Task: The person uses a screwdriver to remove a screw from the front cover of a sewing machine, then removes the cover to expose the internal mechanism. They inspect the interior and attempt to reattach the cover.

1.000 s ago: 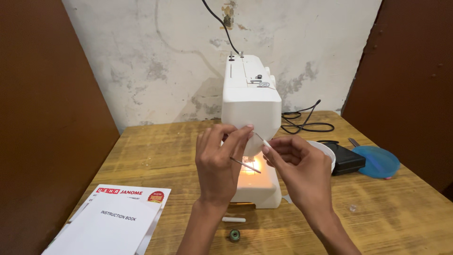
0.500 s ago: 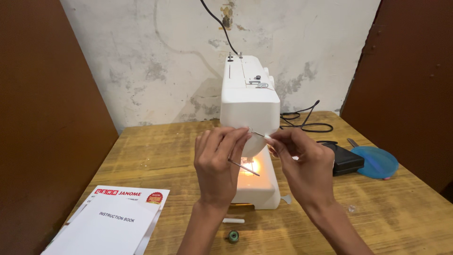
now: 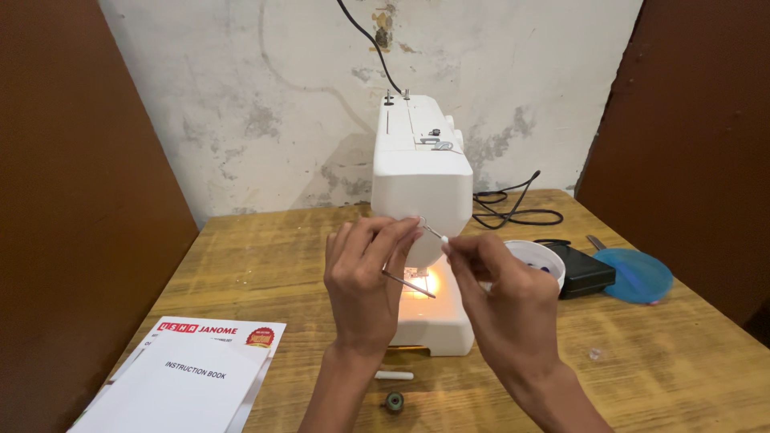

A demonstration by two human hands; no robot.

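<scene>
A thin metal needle threader (image 3: 431, 233) is being pinched between the fingertips of the left hand (image 3: 365, 277) and right hand (image 3: 501, 297), tilting down toward the right; a slim metal pin (image 3: 407, 284) is slanting just below the left fingers.

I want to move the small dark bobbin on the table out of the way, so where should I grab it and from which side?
Take the bobbin by its round rim, coming straight down from above. It seems to lie flat on the wooden table near the front edge, clear of the white stick behind it, so a thumb-and-finger pinch across the rim should fit.
</scene>
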